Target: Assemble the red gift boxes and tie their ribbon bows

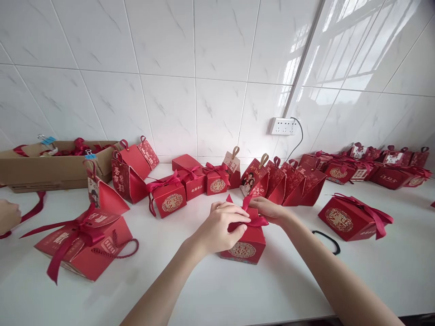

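A small red gift box with a gold round emblem stands upright on the white table in front of me. On its top is a red satin ribbon, partly covered by my fingers. My left hand lies over the top of the box from the left, fingers bent and closed on the ribbon. From the right, my right hand reaches behind the bow, its fingers closed at a ribbon loop. Its fingertips are partly hidden.
Red gift boxes, several with bows, line the white table by the tiled wall. A larger ribboned box is at left, another box at right. Also here: a black cord, a cardboard box, another person's hand, a power strip.
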The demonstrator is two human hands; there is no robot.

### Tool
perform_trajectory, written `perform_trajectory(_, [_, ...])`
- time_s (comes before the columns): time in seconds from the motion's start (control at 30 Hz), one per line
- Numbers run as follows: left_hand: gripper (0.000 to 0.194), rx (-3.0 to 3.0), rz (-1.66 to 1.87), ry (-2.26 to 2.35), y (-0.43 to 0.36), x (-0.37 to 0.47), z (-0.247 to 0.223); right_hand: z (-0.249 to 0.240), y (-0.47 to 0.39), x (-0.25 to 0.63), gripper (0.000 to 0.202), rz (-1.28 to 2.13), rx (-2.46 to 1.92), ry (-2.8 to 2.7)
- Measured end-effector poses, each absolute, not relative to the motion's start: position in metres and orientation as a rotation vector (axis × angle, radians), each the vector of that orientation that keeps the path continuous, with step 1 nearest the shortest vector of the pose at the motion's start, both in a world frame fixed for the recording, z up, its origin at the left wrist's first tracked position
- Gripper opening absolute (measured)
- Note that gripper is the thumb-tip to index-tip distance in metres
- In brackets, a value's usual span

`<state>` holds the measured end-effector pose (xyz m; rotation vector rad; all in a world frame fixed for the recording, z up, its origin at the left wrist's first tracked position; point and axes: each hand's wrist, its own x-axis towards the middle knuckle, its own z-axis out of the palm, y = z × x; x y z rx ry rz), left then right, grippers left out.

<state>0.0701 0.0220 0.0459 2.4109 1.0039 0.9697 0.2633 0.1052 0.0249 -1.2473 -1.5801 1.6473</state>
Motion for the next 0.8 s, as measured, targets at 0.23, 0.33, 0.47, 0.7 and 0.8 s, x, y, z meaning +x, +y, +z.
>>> perform_trajectory(0.23, [0.028,2.23,1.196,1.004,0.023,0.065,0.05,0.038,0.101,0.268,0.056,1.745,-1.117,-1.508])
perform_trajectory(0.33, [0.032,2.047,1.231,1.137,0.028,0.059,0.052,0.04,0.099,0.277,0.054,1.847,-0.996,-1.6])
perform_trajectory(0.47, [0.036,1.688,0.995,1.404,0.035,0.049,0.051,0.034,0.097,0.297,0.036,1.954,-0.87,-1.729])
perform_trajectory(0.7, [0.055,1.396,0.647,1.305,0.031,0.045,0.061,0.036,0.083,0.3,0.08,1.584,-0.942,-2.202])
perform_trajectory(0.8, [0.064,1.433,0.661,1.228,0.03,0.048,0.06,0.04,0.071,0.29,0.079,1.556,-0.845,-2.315])
